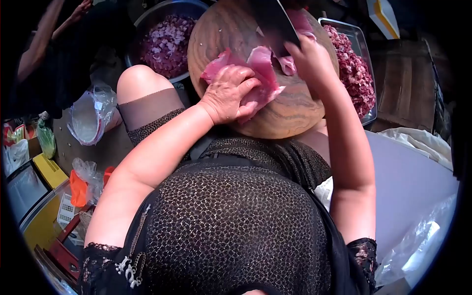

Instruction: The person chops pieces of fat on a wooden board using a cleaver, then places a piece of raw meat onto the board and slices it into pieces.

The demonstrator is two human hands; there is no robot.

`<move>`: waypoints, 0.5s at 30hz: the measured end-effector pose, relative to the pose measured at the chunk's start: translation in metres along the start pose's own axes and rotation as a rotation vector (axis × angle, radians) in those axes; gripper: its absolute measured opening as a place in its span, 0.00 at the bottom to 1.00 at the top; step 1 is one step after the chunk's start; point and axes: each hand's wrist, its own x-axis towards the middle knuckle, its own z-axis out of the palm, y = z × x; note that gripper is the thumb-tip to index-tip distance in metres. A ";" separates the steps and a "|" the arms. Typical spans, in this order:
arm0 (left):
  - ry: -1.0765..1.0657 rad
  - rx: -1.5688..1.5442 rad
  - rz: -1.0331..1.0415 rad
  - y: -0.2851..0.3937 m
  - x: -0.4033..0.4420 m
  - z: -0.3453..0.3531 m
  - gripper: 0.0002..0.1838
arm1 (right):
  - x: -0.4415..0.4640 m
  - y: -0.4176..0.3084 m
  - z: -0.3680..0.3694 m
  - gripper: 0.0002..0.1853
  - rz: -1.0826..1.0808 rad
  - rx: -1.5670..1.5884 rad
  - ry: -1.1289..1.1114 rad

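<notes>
A round wooden board with dark grain lies in front of my knees. On its middle is a flat piece of pink raw meat, and my left hand presses down on it with bent fingers gathered round its near side. My right hand grips a wide dark cleaver; its handle is hidden in the fist, and the blade points up and left over the board's far part. Smaller strips of meat lie under and beside the blade, near my right hand.
Chopped meat fills a metal bowl at the back left and a metal tray on the right. Another person's arm shows at the top left. A plastic-lined container stands left; a yellow scale-like box stands lower left.
</notes>
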 end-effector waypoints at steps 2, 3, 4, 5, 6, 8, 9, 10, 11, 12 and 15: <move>-0.021 0.024 -0.015 -0.001 0.003 -0.002 0.28 | -0.049 0.015 -0.012 0.14 0.013 0.068 -0.055; -0.036 0.037 -0.013 -0.001 0.003 -0.001 0.28 | -0.075 0.016 -0.017 0.14 -0.015 0.000 -0.071; -0.039 0.034 -0.003 -0.001 0.004 -0.002 0.28 | -0.098 0.020 -0.019 0.15 0.025 -0.077 -0.113; -0.029 0.035 -0.005 0.000 0.005 -0.002 0.28 | -0.119 0.021 -0.017 0.15 0.067 -0.082 -0.145; -0.026 0.033 -0.011 0.001 0.004 -0.002 0.27 | -0.136 0.023 -0.016 0.14 0.079 -0.056 -0.151; 0.006 0.016 0.004 0.000 0.002 0.002 0.27 | -0.152 0.025 -0.010 0.14 0.108 -0.247 -0.225; 0.011 0.011 0.015 0.000 0.005 0.001 0.27 | -0.153 0.026 -0.008 0.14 0.122 -0.239 -0.225; 0.016 0.006 0.021 0.000 0.005 0.002 0.27 | -0.154 0.026 -0.006 0.14 0.106 -0.246 -0.234; 0.021 0.008 0.040 -0.002 0.005 0.004 0.27 | -0.153 0.026 -0.004 0.14 0.087 -0.253 -0.243; 0.012 0.005 0.043 -0.003 0.005 0.004 0.27 | -0.149 0.025 -0.004 0.14 0.095 -0.247 -0.244; -0.044 0.013 0.034 -0.006 0.004 0.002 0.29 | -0.123 0.005 -0.025 0.11 0.165 -0.382 -0.469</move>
